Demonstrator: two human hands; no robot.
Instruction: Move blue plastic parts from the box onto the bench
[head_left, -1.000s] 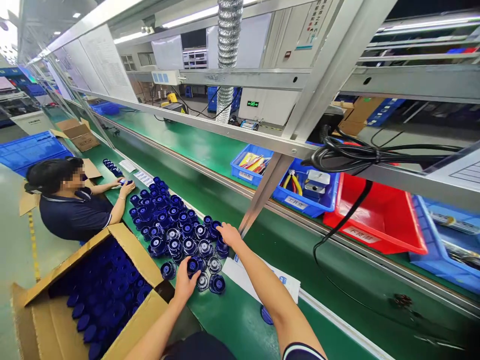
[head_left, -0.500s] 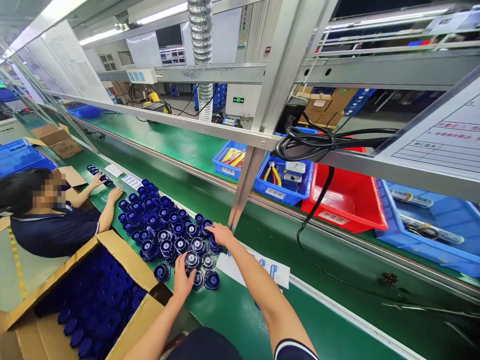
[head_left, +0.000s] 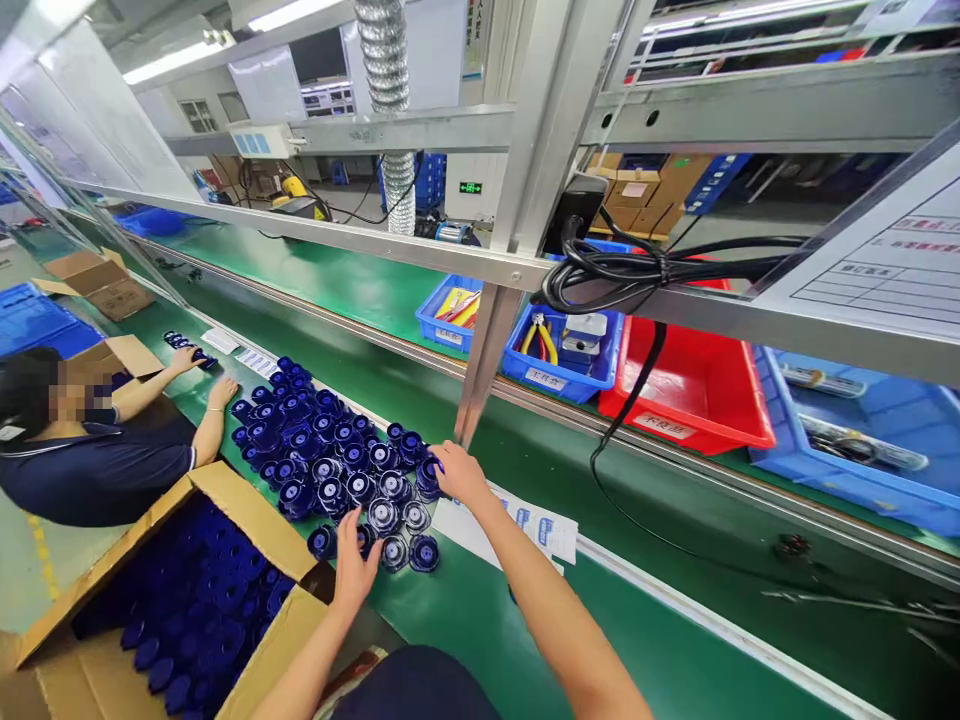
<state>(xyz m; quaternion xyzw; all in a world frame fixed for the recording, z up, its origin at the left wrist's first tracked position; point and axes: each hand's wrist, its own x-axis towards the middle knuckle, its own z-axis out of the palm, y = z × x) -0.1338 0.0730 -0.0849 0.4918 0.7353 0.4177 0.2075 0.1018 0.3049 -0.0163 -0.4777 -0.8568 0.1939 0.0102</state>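
Many dark blue round parts with pale centres stand crowded on the green bench. At the near edge of the group, my left hand has its thumb and fingers curved around one blue part. My right hand is at the right edge of the group, its fingers closed on a blue part beside the white label sheets. The fingertips of the right hand are partly hidden behind that part.
An open carton full of blue parts stands at lower left. Another person works at the bench beyond it. Blue and red bins line the shelf behind a metal post. A black cable hangs down in front.
My left hand has shifted slightly left, onto another part. My right hand has moved a little right and down, to a part at the edge. The camera view has shifted slightly.
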